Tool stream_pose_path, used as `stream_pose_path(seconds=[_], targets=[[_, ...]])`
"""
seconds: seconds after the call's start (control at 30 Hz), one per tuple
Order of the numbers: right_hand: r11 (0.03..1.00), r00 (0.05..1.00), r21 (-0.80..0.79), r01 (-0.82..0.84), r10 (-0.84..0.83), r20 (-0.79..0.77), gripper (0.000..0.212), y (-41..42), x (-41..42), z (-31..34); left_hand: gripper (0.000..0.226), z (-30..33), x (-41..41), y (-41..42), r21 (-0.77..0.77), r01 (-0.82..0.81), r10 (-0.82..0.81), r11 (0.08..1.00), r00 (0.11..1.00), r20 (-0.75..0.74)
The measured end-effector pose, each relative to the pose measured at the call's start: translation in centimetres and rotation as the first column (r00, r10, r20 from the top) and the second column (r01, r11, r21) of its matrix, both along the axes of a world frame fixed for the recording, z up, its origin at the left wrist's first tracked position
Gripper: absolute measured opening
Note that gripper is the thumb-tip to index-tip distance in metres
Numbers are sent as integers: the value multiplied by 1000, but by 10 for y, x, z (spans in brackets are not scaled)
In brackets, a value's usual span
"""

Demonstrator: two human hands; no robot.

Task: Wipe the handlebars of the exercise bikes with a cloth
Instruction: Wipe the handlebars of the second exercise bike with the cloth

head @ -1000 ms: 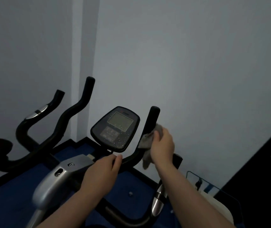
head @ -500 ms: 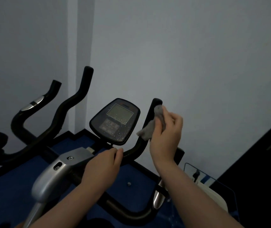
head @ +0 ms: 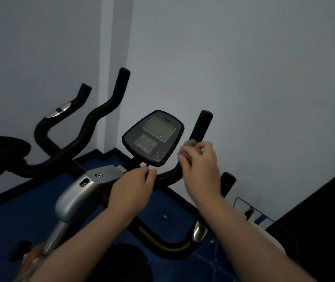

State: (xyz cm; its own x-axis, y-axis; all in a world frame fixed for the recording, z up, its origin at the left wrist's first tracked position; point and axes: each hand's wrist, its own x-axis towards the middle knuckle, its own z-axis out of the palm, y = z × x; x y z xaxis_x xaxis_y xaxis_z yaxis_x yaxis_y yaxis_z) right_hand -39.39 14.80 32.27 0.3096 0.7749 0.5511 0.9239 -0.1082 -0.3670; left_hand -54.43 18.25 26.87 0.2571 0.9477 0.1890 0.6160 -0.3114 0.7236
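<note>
Change: our right hand has slid back down the right grip; half a second ago the cloth sat near the grip's tip, now it's lower, close to the bend.
Meaning: we read that as a return stroke. The upper part of this grip looks covered, and the bend and the bar below it are probably next.
Right hand: fingers curled round the bunched grey cloth, pressing it against the grip. The hand is motion-blurred, so it's moving fast.
Left hand: hasn't shifted. It's closed on the bar just under the console, thumb and fingers pinched together, steadying the bike.
Cloth: in our right hand, against the right grip, just beside the console's right edge.
Left grip: bare, nothing touching it. We'd judge it not wiped in this pass.
Second bike: its handlebar shows at far left, well apart from both hands, so there's work left.
Console: droplets speckle the screen and lower edge.
Hidden: how far the cloth wraps behind the grip we can't tell, as the hand covers it. Our arms cross in front of the lower loop.
Hard to make out: the wire-framed thing at lower right, dim and partly cut off. The room is dark, so dirt or wetness on the black grips doesn't show.
</note>
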Motion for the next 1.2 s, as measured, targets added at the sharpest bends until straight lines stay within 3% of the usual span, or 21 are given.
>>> stream_pose_path(seconds=[0.13,0.3,0.43,0.53,0.6,0.73,0.8,0.9,0.97,1.03,1.13,1.2], targets=[[996,994,94,-2,12,-113,21,-17,-24,-27,39,3,-3,-3,12,-63,61,998,993,105],[947,939,-107,-303,316,134,21,-29,-10,-12,31,8,-8,-6,-17,-114,115,993,966,232],[988,987,-19,-155,154,-42,22,-31,-13,-10,22,10,-16,-14,-86,-97,120,992,935,334],[924,930,-129,-360,367,33,27,-52,-71,-41,18,7,-26,-26,-147,-95,150,985,887,436],[867,880,-161,-471,474,-24,29,-53,-72,-38,19,3,-39,-35,-180,-127,202,975,840,503],[964,958,34,-262,264,-115,26,-28,-21,-9,21,-11,-64,-55,-240,-176,277,955,823,496],[980,976,7,-201,201,-89,23,-30,-32,-18,21,-18,-67,-63,-230,-207,291,951,850,438],[909,915,-110,-401,404,2,20,-46,-77,-44,19,-19,-69,-67,-201,-278,337,939,856,391],[825,840,-177,-537,542,-25,22,-42,-77,-38,18,-18,-71,-70,-207,-303,361,930,856,370],[842,858,-170,-513,508,-75,31,-28,-59,-22,20,-20,-73,-79,-191,-329,376,925,868,325],[944,944,-69,-323,316,-89,36,-24,-49,-16,22,-27,-72,-98,-166,-388,421,907,849,318],[902,910,-123,-414,404,-96,28,-40,-74,-29,23,-32,-71,-103,-198,-415,460,888,805,374]])
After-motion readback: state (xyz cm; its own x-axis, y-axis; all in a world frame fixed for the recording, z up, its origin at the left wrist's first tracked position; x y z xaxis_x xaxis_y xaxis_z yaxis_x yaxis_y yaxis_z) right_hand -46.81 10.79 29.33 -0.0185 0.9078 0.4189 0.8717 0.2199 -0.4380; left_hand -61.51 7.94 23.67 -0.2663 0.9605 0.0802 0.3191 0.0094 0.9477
